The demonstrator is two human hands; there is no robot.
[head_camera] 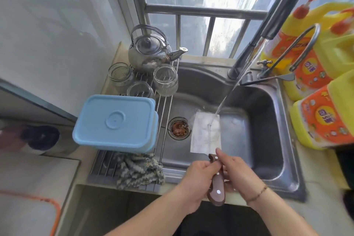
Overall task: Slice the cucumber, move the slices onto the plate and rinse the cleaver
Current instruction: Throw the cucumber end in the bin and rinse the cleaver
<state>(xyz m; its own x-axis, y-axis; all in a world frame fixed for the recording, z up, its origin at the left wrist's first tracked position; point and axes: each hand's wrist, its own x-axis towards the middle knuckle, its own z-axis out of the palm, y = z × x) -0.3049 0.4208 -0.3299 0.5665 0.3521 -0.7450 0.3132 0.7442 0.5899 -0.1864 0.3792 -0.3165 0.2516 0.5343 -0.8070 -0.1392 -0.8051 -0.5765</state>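
1. The cleaver (pixel 206 133) was held over the sink (pixel 258 140), blade flat and pointing away from the person, with the stream from the tap (pixel 268 30) landing on the blade's far right corner and spreading over the steel.
2. Judging from this, the task was in its last step, the rinse. No cucumber, slices or plate showed in view, so whether the slicing and plating were finished could not be confirmed; only the rinse, the shutting of the tap and the setting down of the cleaver seemed left.
3. The left hand (pixel 193 184) was wrapped round the wooden handle from the left, fingers curled on it; the butt of the handle stuck out toward the person, near the sink's front rim.
4. The right hand (pixel 237 170) gripped the same handle from the right, nearer the blade, with one fingertip reaching up to the blade's heel. So the blade lay just beyond both hands, further into the sink.
5. Left of the blade, in the sink floor, sat the drain strainer (pixel 179 128) with brown scraps in it.
6. Left of the sink, a rack carried a blue lidded box (pixel 115 120), glass jars (pixel 165 79), a kettle (pixel 149 51) and a crumpled cloth (pixel 139 170).
7. Right of the sink stood yellow detergent bottles (pixel 323 117).
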